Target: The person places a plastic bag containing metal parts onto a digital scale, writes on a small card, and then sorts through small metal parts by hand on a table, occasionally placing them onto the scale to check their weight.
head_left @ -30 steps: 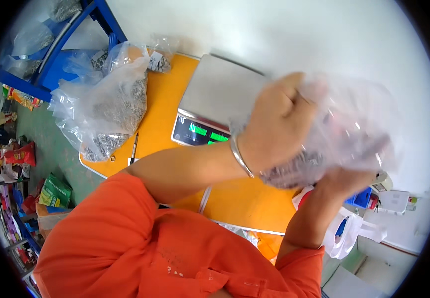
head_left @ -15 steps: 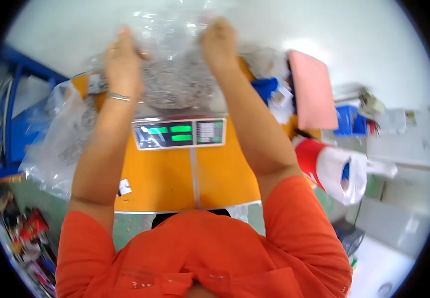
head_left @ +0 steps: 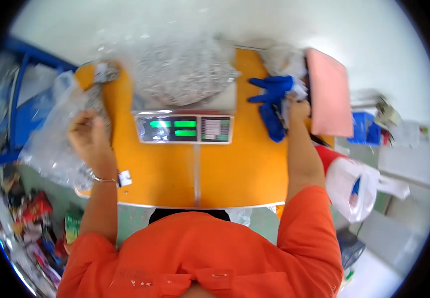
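A clear plastic bag (head_left: 185,72) full of small greyish pieces rests on the pan of a digital scale (head_left: 217,130), whose green display is lit. Neither of my hands touches it. My left hand (head_left: 90,136) hovers at the left side of the table, fingers loosely bent and apart, with nothing seen in it. Close by is another clear bag (head_left: 51,144) with grey contents. At the right, my right hand (head_left: 300,110) is closed beside a pair of blue and white gloves (head_left: 274,89); what its fingers grip is hidden.
A pink board or folder (head_left: 329,92) stands at the table's right edge. Below it hangs a white and red plastic bag (head_left: 351,184). A blue bin (head_left: 365,128) is farther right. Blue metal framing (head_left: 16,89) borders the left. A small white tag (head_left: 125,178) lies on the orange table (head_left: 244,174).
Both hands have left the bag on the scale. My left hand came back toward the left-hand bag; my right moved right and nearer, to the gloves. The bag has slumped on the scale.
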Demonstrator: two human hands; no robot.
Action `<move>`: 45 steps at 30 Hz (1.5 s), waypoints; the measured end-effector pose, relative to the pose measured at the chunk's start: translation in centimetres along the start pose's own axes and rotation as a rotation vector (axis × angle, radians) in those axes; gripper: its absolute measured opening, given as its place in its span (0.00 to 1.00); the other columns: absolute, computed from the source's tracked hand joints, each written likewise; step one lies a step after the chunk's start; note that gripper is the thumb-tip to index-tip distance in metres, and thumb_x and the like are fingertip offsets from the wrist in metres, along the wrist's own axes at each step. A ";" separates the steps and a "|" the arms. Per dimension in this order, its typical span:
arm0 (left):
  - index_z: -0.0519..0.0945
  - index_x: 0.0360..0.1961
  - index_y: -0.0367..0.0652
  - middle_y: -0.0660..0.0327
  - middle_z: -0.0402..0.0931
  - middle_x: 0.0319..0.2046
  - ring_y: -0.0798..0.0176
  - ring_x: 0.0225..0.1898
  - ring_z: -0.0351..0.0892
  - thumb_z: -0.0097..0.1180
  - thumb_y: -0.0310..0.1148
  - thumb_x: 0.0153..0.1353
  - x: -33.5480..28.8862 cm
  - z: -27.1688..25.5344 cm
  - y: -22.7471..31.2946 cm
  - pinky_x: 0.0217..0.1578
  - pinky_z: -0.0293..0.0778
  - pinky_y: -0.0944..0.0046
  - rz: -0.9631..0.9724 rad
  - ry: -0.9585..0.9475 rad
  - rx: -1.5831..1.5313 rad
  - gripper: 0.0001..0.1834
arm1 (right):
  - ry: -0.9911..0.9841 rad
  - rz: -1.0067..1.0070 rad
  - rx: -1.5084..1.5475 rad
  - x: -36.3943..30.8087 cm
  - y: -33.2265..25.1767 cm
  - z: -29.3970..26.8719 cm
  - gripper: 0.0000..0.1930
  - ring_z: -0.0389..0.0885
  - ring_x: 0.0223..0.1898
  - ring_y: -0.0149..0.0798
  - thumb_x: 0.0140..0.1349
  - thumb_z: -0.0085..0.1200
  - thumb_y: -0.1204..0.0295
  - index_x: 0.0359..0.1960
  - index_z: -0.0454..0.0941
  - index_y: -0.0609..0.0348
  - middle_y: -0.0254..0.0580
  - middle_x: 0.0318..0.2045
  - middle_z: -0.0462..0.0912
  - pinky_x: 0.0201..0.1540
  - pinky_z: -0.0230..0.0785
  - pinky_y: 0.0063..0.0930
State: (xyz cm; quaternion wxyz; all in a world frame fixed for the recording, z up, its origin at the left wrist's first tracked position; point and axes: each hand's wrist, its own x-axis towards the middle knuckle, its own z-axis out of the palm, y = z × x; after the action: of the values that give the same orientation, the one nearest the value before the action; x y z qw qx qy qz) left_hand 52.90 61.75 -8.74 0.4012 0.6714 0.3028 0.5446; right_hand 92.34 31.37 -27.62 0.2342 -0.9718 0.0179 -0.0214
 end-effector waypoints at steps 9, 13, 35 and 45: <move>0.71 0.31 0.36 0.62 0.70 0.29 0.71 0.29 0.70 0.51 0.19 0.52 -10.7 -7.3 0.3 0.33 0.68 0.73 -0.420 -0.306 0.207 0.05 | 0.090 0.017 0.088 -0.6 -0.9 -0.5 0.22 0.77 0.39 0.48 0.40 0.64 0.64 0.36 0.75 0.66 0.52 0.34 0.79 0.41 0.68 0.37; 0.71 0.30 0.36 0.62 0.70 0.28 0.72 0.29 0.70 0.52 0.20 0.52 -12.3 -8.2 0.0 0.32 0.68 0.74 -0.483 -0.392 0.152 0.04 | 0.251 -0.143 -0.031 -0.8 -0.7 -1.7 0.12 0.78 0.33 0.46 0.47 0.58 0.67 0.31 0.77 0.62 0.50 0.30 0.79 0.37 0.68 0.35; 0.72 0.35 0.30 0.60 0.72 0.20 0.71 0.16 0.71 0.51 0.27 0.53 -23.7 -33.8 -4.0 0.14 0.64 0.74 -1.255 -0.474 0.038 0.11 | -0.581 -1.731 0.191 -48.9 -23.1 7.4 0.20 0.69 0.43 0.44 0.43 0.47 0.81 0.43 0.71 0.56 0.38 0.46 0.71 0.44 0.64 0.33; 0.75 0.29 0.31 0.61 0.73 0.19 0.72 0.17 0.71 0.53 0.26 0.52 -25.3 -33.3 -5.1 0.16 0.65 0.74 -1.269 -0.391 0.014 0.07 | -0.344 -1.859 0.063 -46.7 -24.1 10.8 0.06 0.70 0.39 0.39 0.47 0.45 0.74 0.29 0.71 0.53 0.35 0.32 0.71 0.38 0.64 0.31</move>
State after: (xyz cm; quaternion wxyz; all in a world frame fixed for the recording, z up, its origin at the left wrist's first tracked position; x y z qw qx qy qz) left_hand 14.94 49.89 -22.73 0.6872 0.4521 0.5645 0.0687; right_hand 46.86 59.81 -27.75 0.1489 -0.5795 -0.7993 -0.0563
